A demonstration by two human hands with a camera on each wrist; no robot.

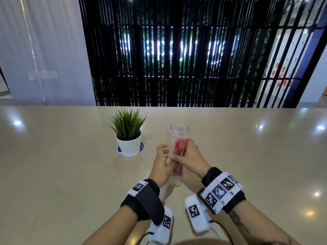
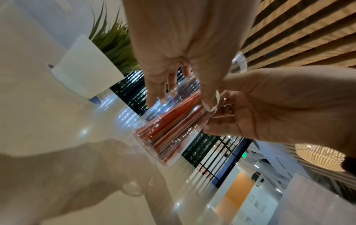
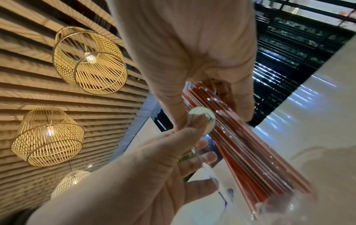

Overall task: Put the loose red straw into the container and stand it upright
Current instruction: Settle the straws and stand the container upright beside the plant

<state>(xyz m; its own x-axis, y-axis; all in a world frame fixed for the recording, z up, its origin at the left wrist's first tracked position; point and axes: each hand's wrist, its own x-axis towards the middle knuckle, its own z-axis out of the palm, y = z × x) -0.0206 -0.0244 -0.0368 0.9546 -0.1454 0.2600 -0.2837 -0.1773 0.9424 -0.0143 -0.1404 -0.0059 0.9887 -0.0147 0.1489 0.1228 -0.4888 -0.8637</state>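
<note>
A clear plastic container [image 1: 178, 132] is held tilted over the table, mouth pointing away from me and its base toward me. A bundle of red straws [image 1: 180, 147] lies inside it, all ends below the rim. My left hand [image 1: 164, 156] grips the container's left side, fingers curled round the wall. On the right side, my right hand [image 1: 183, 150] wraps the middle, thumb across the front. The left wrist view shows the straws [image 2: 169, 121] through the wall. The right wrist view shows the straws [image 3: 250, 152] reaching the base. No straw lies outside the container.
A small green plant in a white pot [image 1: 129, 145] stands on a blue coaster just left of the container. The beige glossy table [image 1: 70, 174] stretches wide on both sides. A black slatted screen [image 1: 177, 59] rises behind the far edge.
</note>
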